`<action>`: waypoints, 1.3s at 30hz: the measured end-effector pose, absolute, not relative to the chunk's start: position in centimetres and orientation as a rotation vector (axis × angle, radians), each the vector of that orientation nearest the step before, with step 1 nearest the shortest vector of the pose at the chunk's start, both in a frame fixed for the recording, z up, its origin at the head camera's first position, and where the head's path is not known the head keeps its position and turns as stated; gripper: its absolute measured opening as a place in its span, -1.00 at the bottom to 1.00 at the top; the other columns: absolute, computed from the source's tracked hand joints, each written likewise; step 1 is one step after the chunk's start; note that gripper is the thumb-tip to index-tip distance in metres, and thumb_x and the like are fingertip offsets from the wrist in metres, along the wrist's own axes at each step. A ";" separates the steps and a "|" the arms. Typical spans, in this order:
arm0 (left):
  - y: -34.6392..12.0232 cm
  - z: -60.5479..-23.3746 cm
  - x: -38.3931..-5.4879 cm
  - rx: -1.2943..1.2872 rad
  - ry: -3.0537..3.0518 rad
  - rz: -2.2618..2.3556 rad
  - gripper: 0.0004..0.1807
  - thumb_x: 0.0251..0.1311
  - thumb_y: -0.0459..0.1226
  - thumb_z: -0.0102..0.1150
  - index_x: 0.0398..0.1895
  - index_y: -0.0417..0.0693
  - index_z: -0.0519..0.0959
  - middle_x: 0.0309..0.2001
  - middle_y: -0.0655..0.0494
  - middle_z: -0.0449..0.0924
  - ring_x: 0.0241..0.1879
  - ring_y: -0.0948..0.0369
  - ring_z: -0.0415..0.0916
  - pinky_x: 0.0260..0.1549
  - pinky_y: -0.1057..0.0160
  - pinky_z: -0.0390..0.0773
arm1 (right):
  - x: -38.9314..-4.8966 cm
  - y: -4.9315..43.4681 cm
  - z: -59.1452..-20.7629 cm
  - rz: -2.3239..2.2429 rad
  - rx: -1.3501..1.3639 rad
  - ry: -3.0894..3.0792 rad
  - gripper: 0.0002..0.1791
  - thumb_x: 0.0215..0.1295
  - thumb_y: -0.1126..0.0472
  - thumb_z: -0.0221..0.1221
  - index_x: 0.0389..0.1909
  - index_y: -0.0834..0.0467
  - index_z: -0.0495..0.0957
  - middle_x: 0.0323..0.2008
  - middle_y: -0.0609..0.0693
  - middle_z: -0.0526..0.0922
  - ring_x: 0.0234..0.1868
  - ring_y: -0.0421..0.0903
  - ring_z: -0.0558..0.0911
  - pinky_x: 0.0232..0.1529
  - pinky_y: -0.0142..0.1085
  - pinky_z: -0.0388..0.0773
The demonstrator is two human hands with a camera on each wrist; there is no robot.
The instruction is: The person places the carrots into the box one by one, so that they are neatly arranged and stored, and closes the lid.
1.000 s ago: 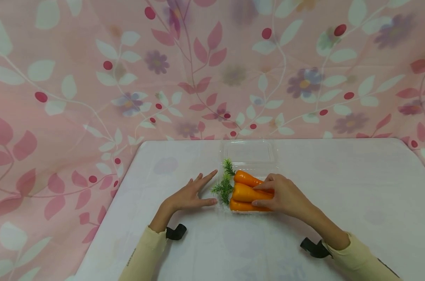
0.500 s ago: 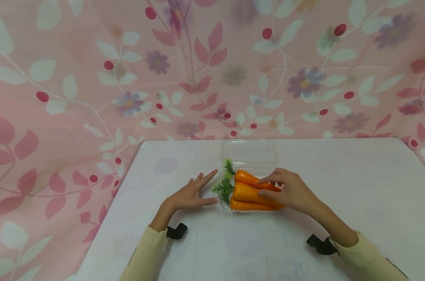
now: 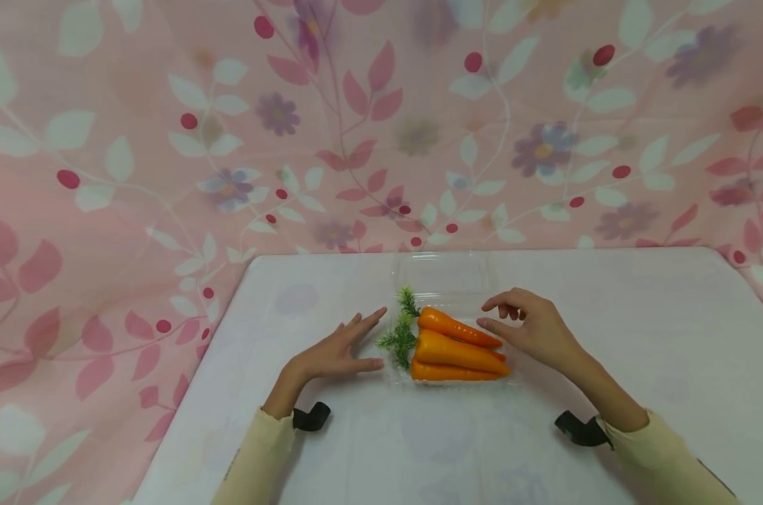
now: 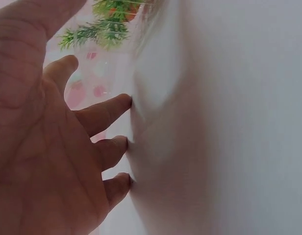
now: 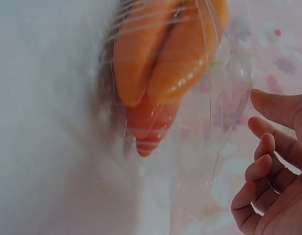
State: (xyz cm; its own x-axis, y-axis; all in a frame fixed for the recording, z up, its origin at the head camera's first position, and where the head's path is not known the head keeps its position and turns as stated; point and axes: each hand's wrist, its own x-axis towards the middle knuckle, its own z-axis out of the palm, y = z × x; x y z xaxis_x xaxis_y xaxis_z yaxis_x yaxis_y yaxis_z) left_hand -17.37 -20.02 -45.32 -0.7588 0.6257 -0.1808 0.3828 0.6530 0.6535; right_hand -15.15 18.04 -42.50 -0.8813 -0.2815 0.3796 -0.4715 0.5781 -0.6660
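Several glossy orange carrots (image 3: 460, 353) lie side by side in a clear plastic box (image 3: 514, 375), their tips to the right. Their green leafy tops (image 3: 402, 340) stick out over its left side. To the left of the box, my left hand (image 3: 331, 355) has its fingers spread; in the left wrist view, its fingertips (image 4: 124, 101) touch the tabletop. My right hand (image 3: 539, 330) hovers by the box's right side, loosely bent and holding nothing. In the right wrist view, the thumb (image 5: 276, 105) is close to the box's clear edge; contact cannot be told.
The box's clear lid (image 3: 443, 272) lies folded back towards the far edge of the white-covered table (image 3: 634, 337). Behind the table hangs a pink floral cloth (image 3: 369, 126). Black wrist mounts (image 3: 312, 416) sit at both cream sleeves (image 3: 255, 456).
My right hand has come off the carrots and moved right and away from me, uncovering their tips. The carrots look unmoved, and my left hand stays in its place.
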 end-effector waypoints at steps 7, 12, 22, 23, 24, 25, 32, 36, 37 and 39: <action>-20.9 -44.7 -18.5 0.817 2.443 0.963 -0.12 0.23 0.04 0.31 0.56 0.21 0.12 0.45 0.13 0.24 0.49 0.07 0.00 0.38 -0.13 0.05 | -16.2 19.0 -42.7 1.208 0.546 -2.571 -0.81 0.16 0.12 0.43 -0.22 0.02 0.68 -0.44 -0.14 0.45 -0.38 -0.11 0.40 -0.40 -0.36 0.34; -20.7 -44.1 -19.9 0.816 2.507 1.083 -0.31 0.32 -0.07 0.25 0.47 -0.03 0.30 0.34 -0.02 0.41 0.33 0.02 0.33 0.27 -0.11 0.29 | -17.2 19.4 -42.8 1.188 0.534 -2.574 -0.82 0.19 0.13 0.41 -0.22 0.09 0.69 -0.43 -0.11 0.45 -0.38 -0.12 0.39 -0.42 -0.35 0.33; -18.2 -43.4 -23.7 0.573 2.673 1.170 -0.47 0.38 -0.05 0.17 0.33 -0.06 0.48 0.06 -0.03 0.63 -0.12 0.11 0.65 -0.07 0.02 0.58 | -19.8 19.6 -42.5 1.156 0.501 -2.619 -0.79 0.23 0.11 0.38 -0.19 0.13 0.72 -0.38 -0.05 0.53 -0.32 -0.10 0.45 -0.37 -0.34 0.39; -18.1 -43.5 -24.0 0.555 2.686 1.173 -0.47 0.38 -0.05 0.17 0.32 -0.09 0.49 0.03 -0.02 0.64 -0.16 0.12 0.65 -0.10 0.03 0.59 | -20.1 19.7 -42.6 1.162 0.493 -2.620 -0.79 0.24 0.10 0.37 -0.19 0.12 0.72 -0.37 -0.04 0.54 -0.31 -0.10 0.46 -0.35 -0.34 0.39; -17.9 -43.6 -24.3 0.542 2.696 1.178 -0.47 0.37 -0.04 0.17 0.30 -0.11 0.50 0.01 -0.04 0.64 -0.20 0.12 0.66 -0.12 0.03 0.59 | -20.4 19.8 -42.7 1.167 0.485 -2.620 -0.79 0.24 0.09 0.37 -0.19 0.12 0.72 -0.37 -0.03 0.54 -0.31 -0.10 0.46 -0.34 -0.35 0.38; -17.8 -43.7 -24.6 0.525 2.701 1.186 -0.48 0.38 -0.05 0.17 0.29 -0.13 0.51 -0.01 -0.05 0.65 -0.23 0.11 0.67 -0.14 0.03 0.59 | -20.7 19.8 -42.7 1.171 0.477 -2.621 -0.79 0.25 0.09 0.36 -0.19 0.12 0.72 -0.36 -0.02 0.55 -0.30 -0.09 0.46 -0.33 -0.35 0.38; -17.1 -44.7 -27.1 0.347 2.688 1.302 -0.55 0.41 -0.04 0.12 0.20 -0.13 0.58 -0.12 -0.10 0.66 -0.37 0.04 0.66 -0.42 0.13 0.57 | -22.5 19.9 -42.5 1.193 0.405 -2.626 -0.80 0.28 0.10 0.33 -0.20 0.15 0.71 -0.37 0.02 0.53 -0.32 -0.07 0.45 -0.35 -0.30 0.37; -16.5 -44.7 -28.0 0.216 2.613 1.397 -0.57 0.39 -0.01 0.14 0.16 -0.07 0.61 -0.13 -0.11 0.67 -0.35 0.01 0.64 -0.49 0.15 0.59 | -23.6 19.7 -42.2 1.216 0.376 -2.639 -0.78 0.29 0.10 0.32 -0.20 0.18 0.71 -0.40 0.04 0.53 -0.38 -0.04 0.44 -0.42 -0.29 0.37; -16.3 -44.7 -28.3 0.189 2.593 1.412 -0.57 0.38 -0.01 0.15 0.15 -0.07 0.61 -0.13 -0.10 0.67 -0.34 0.01 0.63 -0.49 0.15 0.60 | -23.8 19.6 -42.2 1.223 0.365 -2.644 -0.78 0.29 0.10 0.32 -0.20 0.18 0.71 -0.41 0.04 0.53 -0.40 -0.04 0.44 -0.44 -0.30 0.37; -15.9 -44.6 -28.6 0.126 2.548 1.441 -0.57 0.37 -0.01 0.17 0.15 -0.07 0.61 -0.13 -0.09 0.67 -0.32 0.02 0.63 -0.48 0.14 0.63 | -24.4 19.6 -42.2 1.238 0.338 -2.654 -0.77 0.28 0.09 0.32 -0.20 0.19 0.71 -0.43 0.04 0.53 -0.42 -0.03 0.43 -0.48 -0.33 0.35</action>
